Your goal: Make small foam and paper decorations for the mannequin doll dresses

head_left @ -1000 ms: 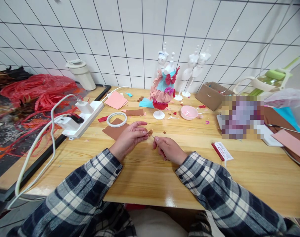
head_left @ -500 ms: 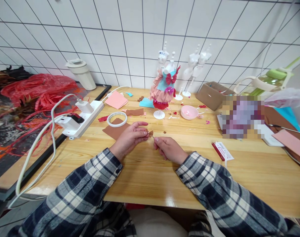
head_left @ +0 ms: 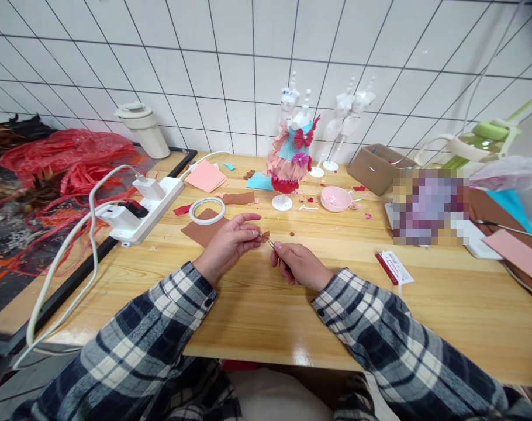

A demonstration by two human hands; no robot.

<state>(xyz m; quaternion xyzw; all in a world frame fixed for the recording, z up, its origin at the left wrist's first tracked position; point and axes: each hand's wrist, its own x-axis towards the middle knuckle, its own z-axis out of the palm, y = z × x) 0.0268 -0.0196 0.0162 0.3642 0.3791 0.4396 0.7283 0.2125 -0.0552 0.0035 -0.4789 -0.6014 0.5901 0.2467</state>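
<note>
Head view: both bare hands are positioned above the counter [head_left: 257, 321], near its middle. The left hand [head_left: 230, 241] pinches a small brown paper piece [head_left: 265, 236], pleated into a fan shape, between thumb and fingers; the remaining fingers extend forward, slightly spread. The right hand [head_left: 299, 263] grips a thin tool [head_left: 271, 242] between thumb and curled fingers. The tool points toward the left hand, its far end at the brown paper piece; the exact contact and the type of tool cannot be determined at this size. The brown paper piece is located between the two hands, clear of the counter surface.

Adjacent items: a brown sheet [head_left: 198, 231] lies flat beyond the left wrist, with a white tape roll [head_left: 207, 221] resting partly on it. A brown strip [head_left: 239, 198] lies behind the roll. A small brown scrap [head_left: 292, 234] lies beyond the right hand.

Rear area: a white stand [head_left: 282, 203] supports a figure in a paper dress [head_left: 290, 166], coloured pink, blue and red. A pink bowl [head_left: 336, 206] is to its right, and a cardboard box [head_left: 371, 173] is near the wall. A white power strip [head_left: 163, 204] occupies the left side, with plugs inserted.
</note>
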